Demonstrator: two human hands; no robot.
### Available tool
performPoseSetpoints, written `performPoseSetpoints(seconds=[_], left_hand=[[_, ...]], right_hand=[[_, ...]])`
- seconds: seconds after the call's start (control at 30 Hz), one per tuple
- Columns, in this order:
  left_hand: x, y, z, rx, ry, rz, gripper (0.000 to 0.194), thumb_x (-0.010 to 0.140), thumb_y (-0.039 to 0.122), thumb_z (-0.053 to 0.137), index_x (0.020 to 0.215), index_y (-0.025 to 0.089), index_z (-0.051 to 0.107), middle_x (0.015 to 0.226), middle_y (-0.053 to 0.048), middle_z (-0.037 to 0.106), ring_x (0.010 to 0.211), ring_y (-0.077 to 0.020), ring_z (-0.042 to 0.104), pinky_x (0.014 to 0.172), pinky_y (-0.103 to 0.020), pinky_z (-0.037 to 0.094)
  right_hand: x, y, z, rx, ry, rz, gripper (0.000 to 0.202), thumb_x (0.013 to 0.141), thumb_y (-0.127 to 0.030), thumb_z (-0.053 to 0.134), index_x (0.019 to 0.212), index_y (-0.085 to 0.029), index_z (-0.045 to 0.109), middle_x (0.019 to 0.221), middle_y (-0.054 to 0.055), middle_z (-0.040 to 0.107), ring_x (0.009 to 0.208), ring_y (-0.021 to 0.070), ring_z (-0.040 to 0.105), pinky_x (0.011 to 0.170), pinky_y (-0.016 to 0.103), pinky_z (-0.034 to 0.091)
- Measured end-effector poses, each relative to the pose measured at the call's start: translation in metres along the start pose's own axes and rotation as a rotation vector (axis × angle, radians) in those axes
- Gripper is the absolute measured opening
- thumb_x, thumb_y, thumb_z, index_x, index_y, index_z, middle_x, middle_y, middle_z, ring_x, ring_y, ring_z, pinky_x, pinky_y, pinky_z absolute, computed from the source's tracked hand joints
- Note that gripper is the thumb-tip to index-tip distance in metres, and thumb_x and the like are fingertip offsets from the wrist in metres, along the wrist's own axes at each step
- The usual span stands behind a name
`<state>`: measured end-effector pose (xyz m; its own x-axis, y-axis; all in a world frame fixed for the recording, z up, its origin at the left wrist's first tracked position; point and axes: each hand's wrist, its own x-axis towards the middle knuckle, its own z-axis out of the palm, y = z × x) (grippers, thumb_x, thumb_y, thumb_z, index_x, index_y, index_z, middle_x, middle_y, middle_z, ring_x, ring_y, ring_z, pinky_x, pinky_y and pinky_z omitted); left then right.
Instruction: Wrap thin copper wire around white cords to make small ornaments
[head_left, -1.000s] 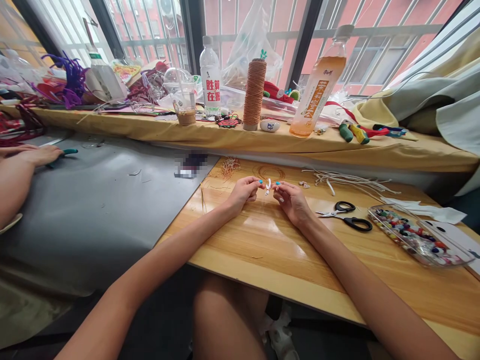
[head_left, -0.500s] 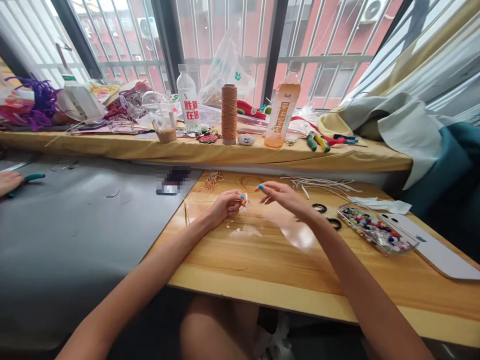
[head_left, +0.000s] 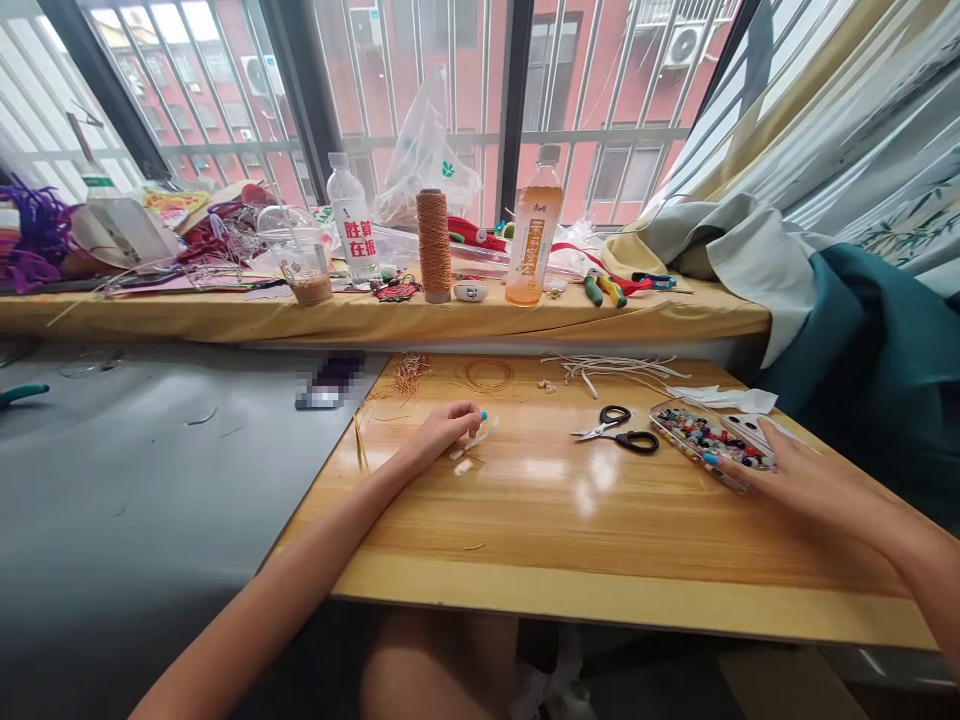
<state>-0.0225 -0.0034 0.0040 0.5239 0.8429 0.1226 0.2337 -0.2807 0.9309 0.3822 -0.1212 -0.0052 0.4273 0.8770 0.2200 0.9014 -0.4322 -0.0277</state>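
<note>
My left hand [head_left: 454,425] rests on the wooden board with its fingers curled in a pinch. A thin whitish strip [head_left: 484,438] shows at its fingertips; their exact grip on it is partly hidden. Just below lies a small white piece [head_left: 463,467]. Far to the right, my right hand [head_left: 795,475] is around the right end of a clear box of mixed beads [head_left: 697,432], thumb at the near edge and fingers on the far side. Under that hand the white phone is mostly covered. Black-handled scissors [head_left: 615,430] lie between the hands, blades slightly apart.
Behind the board, a cloth-covered ledge [head_left: 360,318] carries a thread spool [head_left: 433,245], an orange drink bottle [head_left: 534,230], a water bottle [head_left: 352,225], a cup [head_left: 306,275] and pliers [head_left: 604,288]. White cords [head_left: 600,368] and coiled thread [head_left: 484,376] lie along the board's back.
My right hand has moved right, from beside my left hand to the bead box. The scissors are now uncovered. My left hand has lowered slightly, and the view has turned right.
</note>
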Motion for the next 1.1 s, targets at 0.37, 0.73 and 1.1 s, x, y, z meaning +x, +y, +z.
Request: performPoseSetpoints(seconds=[0.37,0.73,1.1], left_hand=[[0.065,0.007,0.005,0.952,0.143,0.279,0.033,0.079,0.032,0.036,0.100,0.015,0.055,0.111,-0.008,0.051,0.109,-0.0194,0.039,0.095,-0.030,0.030],[0.127,-0.026,0.028,1.156,-0.079,0.034,0.051,0.084,0.036,0.018,0.127,0.011,0.031,0.134,-0.009,0.032,0.121,-0.0230,0.029,0.099,-0.039,0.021],[0.136,-0.001,0.076,1.130,0.011,0.434,0.027,0.081,0.033,0.042,0.089,0.012,0.057,0.097,-0.012,0.054,0.095,-0.0228,0.043,0.079,-0.034,0.034]], right_hand=[[-0.027,-0.027,-0.012,0.078,0.173,0.118,0.081,0.058,-0.064,0.040,0.118,-0.009,0.044,0.115,0.018,0.050,0.106,0.0324,0.044,0.088,0.040,0.036],[-0.055,-0.053,-0.040,0.335,0.560,0.035,0.083,0.052,-0.070,0.041,0.113,-0.013,0.046,0.108,0.015,0.052,0.102,0.0324,0.047,0.088,0.043,0.037],[-0.063,-0.087,-0.034,0.445,0.414,-0.213,0.063,0.063,-0.048,0.050,0.115,-0.015,0.038,0.114,0.014,0.048,0.106,0.0282,0.044,0.091,0.040,0.035]])
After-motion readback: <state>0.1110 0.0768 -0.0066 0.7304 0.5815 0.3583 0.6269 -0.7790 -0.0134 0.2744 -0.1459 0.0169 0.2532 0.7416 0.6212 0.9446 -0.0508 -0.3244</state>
